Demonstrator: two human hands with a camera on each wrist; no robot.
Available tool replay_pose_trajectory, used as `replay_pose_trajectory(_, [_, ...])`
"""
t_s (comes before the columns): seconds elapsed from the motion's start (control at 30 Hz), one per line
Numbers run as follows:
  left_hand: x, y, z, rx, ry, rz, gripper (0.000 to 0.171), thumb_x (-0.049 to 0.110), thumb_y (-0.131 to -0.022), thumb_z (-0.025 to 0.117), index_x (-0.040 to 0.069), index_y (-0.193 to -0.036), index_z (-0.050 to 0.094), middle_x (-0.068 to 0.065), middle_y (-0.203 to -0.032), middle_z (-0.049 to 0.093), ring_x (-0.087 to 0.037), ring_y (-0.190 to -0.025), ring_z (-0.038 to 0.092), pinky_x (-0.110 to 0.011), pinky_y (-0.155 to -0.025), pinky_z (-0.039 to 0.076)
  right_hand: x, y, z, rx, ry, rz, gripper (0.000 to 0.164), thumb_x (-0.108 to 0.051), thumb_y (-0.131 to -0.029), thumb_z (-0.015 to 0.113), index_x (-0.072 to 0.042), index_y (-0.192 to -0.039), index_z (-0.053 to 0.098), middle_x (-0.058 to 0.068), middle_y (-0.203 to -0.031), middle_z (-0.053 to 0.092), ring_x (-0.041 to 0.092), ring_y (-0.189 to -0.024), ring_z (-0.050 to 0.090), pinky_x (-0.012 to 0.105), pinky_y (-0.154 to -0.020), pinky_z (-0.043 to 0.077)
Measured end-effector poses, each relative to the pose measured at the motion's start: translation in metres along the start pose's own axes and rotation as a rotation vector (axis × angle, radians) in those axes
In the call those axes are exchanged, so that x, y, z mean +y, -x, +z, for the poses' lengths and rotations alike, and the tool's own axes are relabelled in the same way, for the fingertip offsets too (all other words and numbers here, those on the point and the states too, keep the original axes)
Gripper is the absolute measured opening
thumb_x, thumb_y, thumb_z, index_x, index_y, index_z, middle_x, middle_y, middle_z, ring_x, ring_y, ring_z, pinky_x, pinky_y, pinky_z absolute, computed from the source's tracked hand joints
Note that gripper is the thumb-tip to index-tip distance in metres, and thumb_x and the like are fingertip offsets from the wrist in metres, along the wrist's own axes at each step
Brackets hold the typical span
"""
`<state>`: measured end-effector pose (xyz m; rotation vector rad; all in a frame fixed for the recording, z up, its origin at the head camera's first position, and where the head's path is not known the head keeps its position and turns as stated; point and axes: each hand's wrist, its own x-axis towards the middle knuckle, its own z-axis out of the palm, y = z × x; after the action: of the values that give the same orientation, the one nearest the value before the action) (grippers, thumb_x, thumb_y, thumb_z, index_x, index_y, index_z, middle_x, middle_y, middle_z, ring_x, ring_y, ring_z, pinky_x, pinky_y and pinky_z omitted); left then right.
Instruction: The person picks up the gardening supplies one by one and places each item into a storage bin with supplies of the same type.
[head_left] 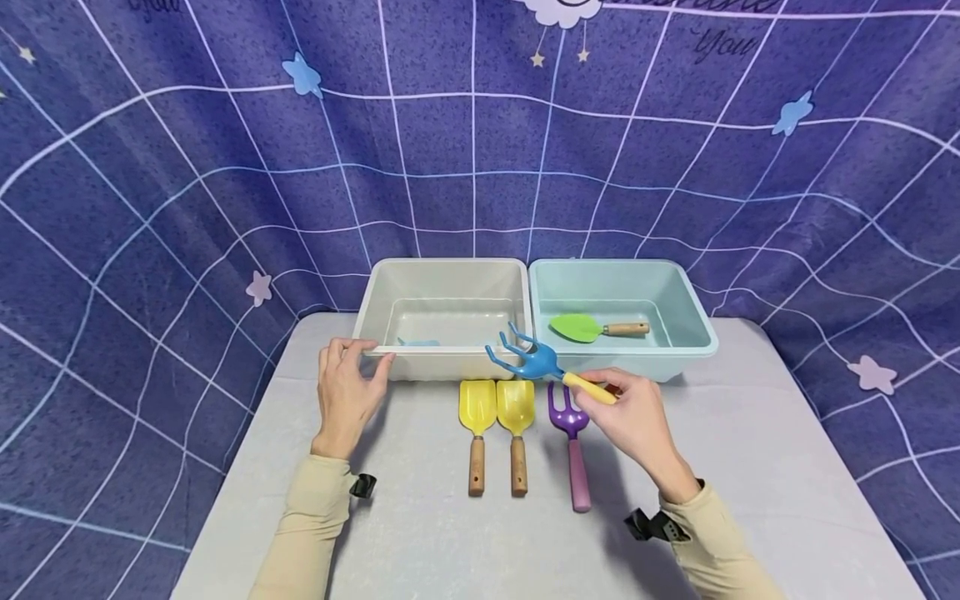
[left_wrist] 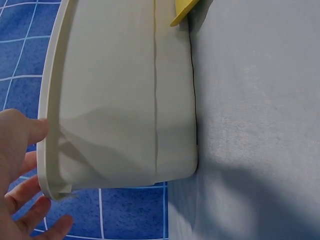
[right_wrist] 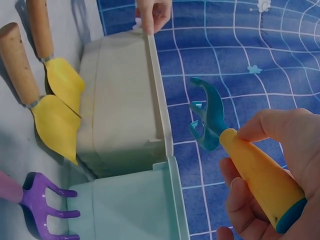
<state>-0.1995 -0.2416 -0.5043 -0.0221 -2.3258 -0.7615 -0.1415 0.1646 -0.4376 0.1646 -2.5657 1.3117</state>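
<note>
My right hand [head_left: 626, 414] grips the yellow handle of a small hand rake [head_left: 536, 362] with blue curved tines. The rake is raised above the front edges of two bins, its tines toward the off-white bin [head_left: 442, 364]. At that bin's front left corner, my left hand [head_left: 348, 396] holds the rim between thumb and fingers. Inside lies a light blue item [head_left: 418, 342], mostly hidden by the front wall. The pale teal bin [head_left: 622, 364] contains a green trowel [head_left: 577, 327] with a wooden handle.
Two yellow shovels [head_left: 477, 408] with wooden handles lie side by side before the off-white bin. A purple hand fork [head_left: 577, 475] lies to their right, under the raised rake. A blue patterned curtain [head_left: 450, 133] hangs behind the grey-covered table [head_left: 420, 542].
</note>
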Motion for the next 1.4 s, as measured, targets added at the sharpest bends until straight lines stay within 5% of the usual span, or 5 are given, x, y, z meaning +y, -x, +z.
replay_pose_trajectory(1.4, [0.001, 0.000, 0.001, 0.011, 0.014, 0.003, 0.035, 0.030, -0.088, 0.087, 0.005, -0.110, 0.077, -0.021, -0.109, 0.060, -0.045, -0.104, 0.053, -0.055, -0.091, 0.044, -0.012, -0.022, 0.013, -0.033, -0.016, -0.030, 0.021, -0.020, -0.085, 0.085, -0.013, -0.105, 0.086, 0.006, -0.086, 0.080, 0.014, -0.062, 0.057, 0.024, -0.050, 0.041])
